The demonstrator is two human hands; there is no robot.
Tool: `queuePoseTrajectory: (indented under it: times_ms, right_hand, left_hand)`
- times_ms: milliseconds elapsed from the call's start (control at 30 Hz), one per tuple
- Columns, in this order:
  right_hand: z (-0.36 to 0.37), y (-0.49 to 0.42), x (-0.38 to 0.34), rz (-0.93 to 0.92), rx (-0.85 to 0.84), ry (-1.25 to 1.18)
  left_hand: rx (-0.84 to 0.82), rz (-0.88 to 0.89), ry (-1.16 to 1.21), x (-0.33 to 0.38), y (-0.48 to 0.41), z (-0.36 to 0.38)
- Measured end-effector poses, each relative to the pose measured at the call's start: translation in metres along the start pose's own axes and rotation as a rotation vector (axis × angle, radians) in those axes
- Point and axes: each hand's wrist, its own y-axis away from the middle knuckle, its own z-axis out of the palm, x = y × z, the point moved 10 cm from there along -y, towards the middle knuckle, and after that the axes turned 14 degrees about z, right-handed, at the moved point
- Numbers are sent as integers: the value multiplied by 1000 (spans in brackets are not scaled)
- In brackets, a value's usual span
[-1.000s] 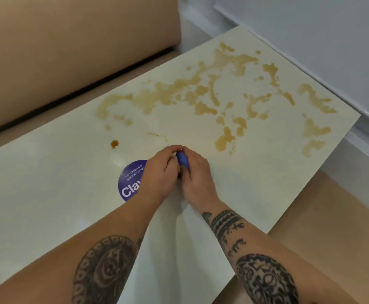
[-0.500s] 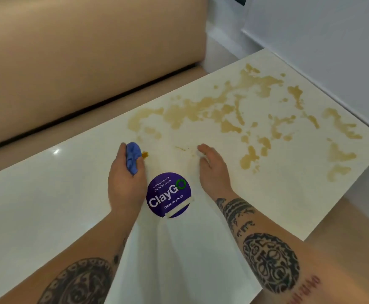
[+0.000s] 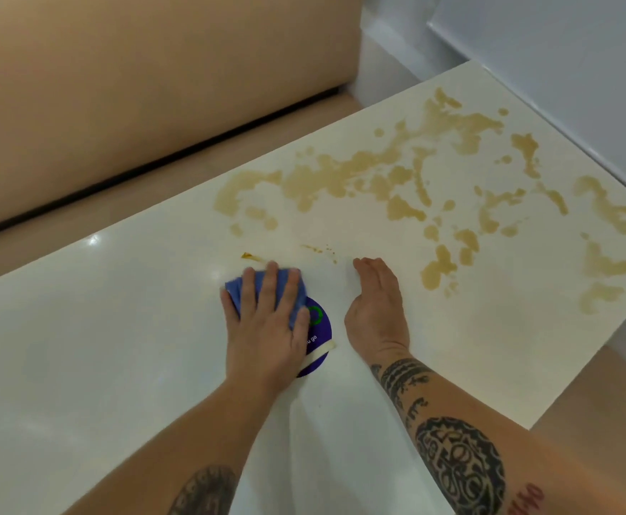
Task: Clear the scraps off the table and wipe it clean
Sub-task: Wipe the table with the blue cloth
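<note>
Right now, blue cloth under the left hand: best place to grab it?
Take the blue cloth by its exposed far-left edge, coming from above. It lies flat on the table, pressed under the left hand, so only that margin shows; pinching and bunching it there seems easiest.

Left hand (image 3: 267,321) flat, fingers spread and straight, pressing palm-down, right hand (image 3: 376,310) on its edge, fingers relaxed, both tattooed forearms extended forward

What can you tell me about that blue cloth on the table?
The blue cloth looks like soft fabric, bunched into a small wad. It lies flat on the white table, pressed down by the left hand, whose straight, spread fingers cover most of it. Its near edge overlaps a round purple sticker. A small brown smear sits just beyond it.
</note>
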Motion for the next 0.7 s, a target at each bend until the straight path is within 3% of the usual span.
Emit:
queuePoseTrajectory:
  times_ms: [100, 300, 433, 567, 700]
  right_hand:
    - [-1, 1, 0, -23, 15, -1]
    - [2, -2, 1, -35, 33, 31]
    - [5, -4, -1, -42, 34, 51]
    - [3, -3, -1, -62, 51, 45]
    - [3, -4, 0, -48, 54, 47]
  left_hand:
    - [-85, 100, 3, 0, 6, 7]
    - [44, -243, 30, -90, -43, -19]
    - [119, -329, 57, -90, -57, -24]
    - [81, -146, 37, -36, -48, -13]
    - [96, 25, 54, -33, -52, -15]
